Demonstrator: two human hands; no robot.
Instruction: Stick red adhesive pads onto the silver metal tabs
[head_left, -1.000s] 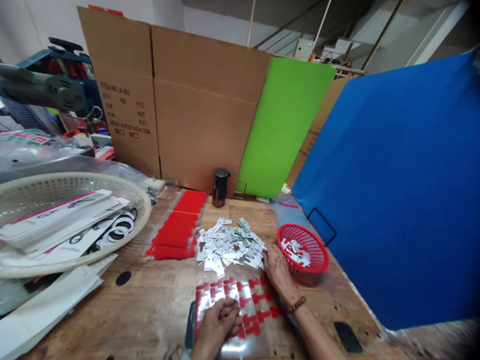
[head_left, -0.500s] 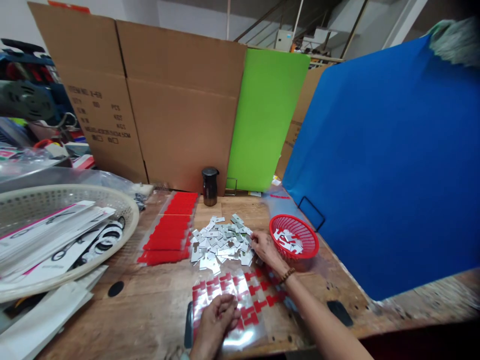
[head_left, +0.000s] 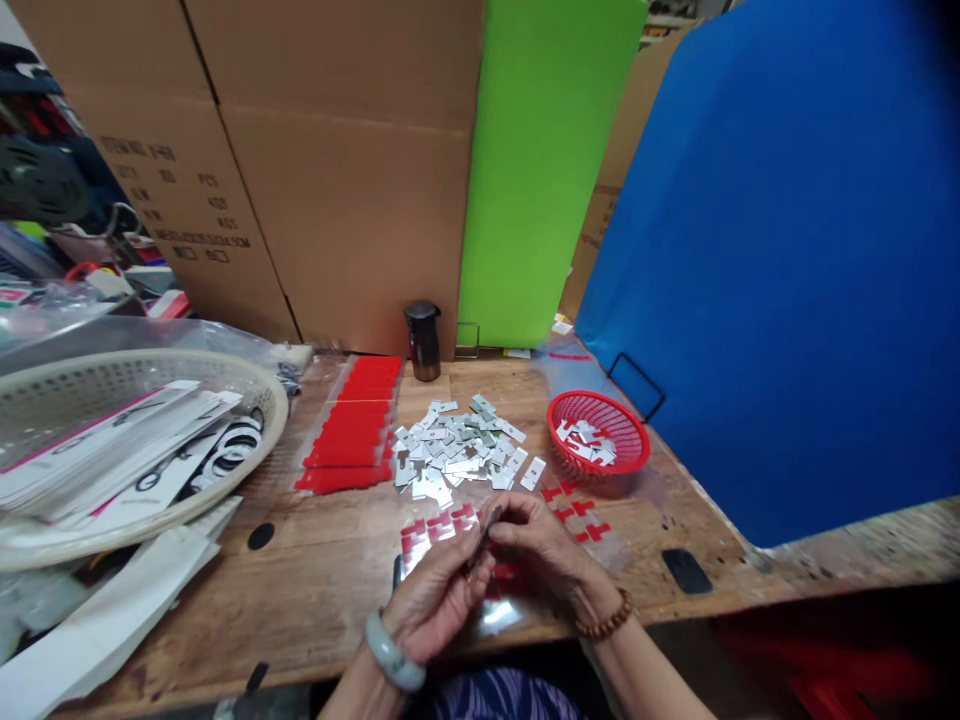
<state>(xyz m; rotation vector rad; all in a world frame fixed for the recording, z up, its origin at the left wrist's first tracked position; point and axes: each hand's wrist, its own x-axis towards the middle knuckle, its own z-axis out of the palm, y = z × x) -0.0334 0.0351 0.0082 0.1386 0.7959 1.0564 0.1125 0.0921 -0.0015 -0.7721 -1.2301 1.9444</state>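
Wooden worktop (head_left: 315,590), front edge: left hand (head_left: 439,595) and right hand (head_left: 544,545) pinch a thin dark piece (head_left: 490,523) between fingers; best held steady, by its edges.

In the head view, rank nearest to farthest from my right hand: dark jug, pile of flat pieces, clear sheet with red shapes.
1. Clear sheet, beneath your right hand.
2. Pile of flat pieces, ahead and left, beyond the sheet.
3. Dark jug, farther back, before the cardboard.

Two hands (head_left: 439,590) (head_left: 538,540), two baskets (head_left: 276,405) (head_left: 637,462), one jug (head_left: 424,345)
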